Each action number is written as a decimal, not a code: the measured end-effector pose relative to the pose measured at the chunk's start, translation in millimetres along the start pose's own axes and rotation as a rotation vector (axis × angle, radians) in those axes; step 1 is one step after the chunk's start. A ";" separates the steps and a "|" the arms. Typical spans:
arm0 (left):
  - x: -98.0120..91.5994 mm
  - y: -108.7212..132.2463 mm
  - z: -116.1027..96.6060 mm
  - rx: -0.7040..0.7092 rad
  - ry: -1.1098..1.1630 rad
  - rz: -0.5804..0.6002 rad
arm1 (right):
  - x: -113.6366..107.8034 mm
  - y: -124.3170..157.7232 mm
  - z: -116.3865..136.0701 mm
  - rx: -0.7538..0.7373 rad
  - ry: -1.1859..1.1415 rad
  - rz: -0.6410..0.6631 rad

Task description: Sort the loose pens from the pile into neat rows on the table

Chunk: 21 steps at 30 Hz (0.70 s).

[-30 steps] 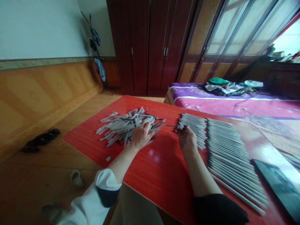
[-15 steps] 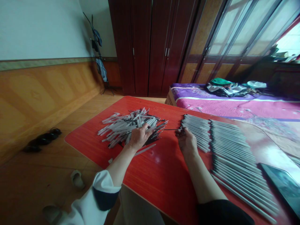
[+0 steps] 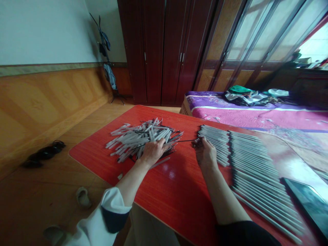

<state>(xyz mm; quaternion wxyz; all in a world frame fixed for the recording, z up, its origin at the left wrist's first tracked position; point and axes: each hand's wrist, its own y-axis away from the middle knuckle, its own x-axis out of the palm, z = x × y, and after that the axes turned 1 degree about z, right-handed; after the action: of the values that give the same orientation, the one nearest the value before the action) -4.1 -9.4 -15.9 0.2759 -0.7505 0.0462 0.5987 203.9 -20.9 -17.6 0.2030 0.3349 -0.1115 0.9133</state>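
Note:
My left hand (image 3: 153, 152) is at the right side of a loose pile of whitish plastic tubes (image 3: 128, 138) mixed with thin black rods. Its fingers are pinched together, and what they hold is hidden among the tubes. My right hand (image 3: 207, 153) is closed on one end of a thin black rod (image 3: 186, 140), which spans the gap towards the pile and my left hand. Just right of my right hand lies a short row of grey-white tubes with dark ends (image 3: 217, 143). Beyond it is a longer row of similar tubes (image 3: 258, 164), set side by side.
The red table (image 3: 169, 194) carries everything. A dark tablet-like device (image 3: 307, 201) lies at its right edge. A small pale scrap (image 3: 120, 176) sits near the left edge. Behind stand a bed (image 3: 230, 112) and a dark red wardrobe (image 3: 164, 51).
Both hands stay almost in place, with the black rod still stretched between them. The left fingers have shifted slightly downward, and the view has moved a little.

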 end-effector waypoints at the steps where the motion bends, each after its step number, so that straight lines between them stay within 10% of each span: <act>1: 0.5 0.0 0.1 0.002 -0.002 0.000 | 0.0 0.1 0.0 -0.007 0.004 -0.002; 21: -6.1 0.7 -5.5 -0.021 -0.045 -0.004 | 7.5 3.5 9.1 -0.089 0.103 0.012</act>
<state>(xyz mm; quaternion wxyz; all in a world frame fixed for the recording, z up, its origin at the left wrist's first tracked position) -1.3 -14.1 -9.8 0.2704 -0.7399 0.0322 0.6152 202.4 -24.9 -6.1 0.2175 0.2774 -0.1436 0.9247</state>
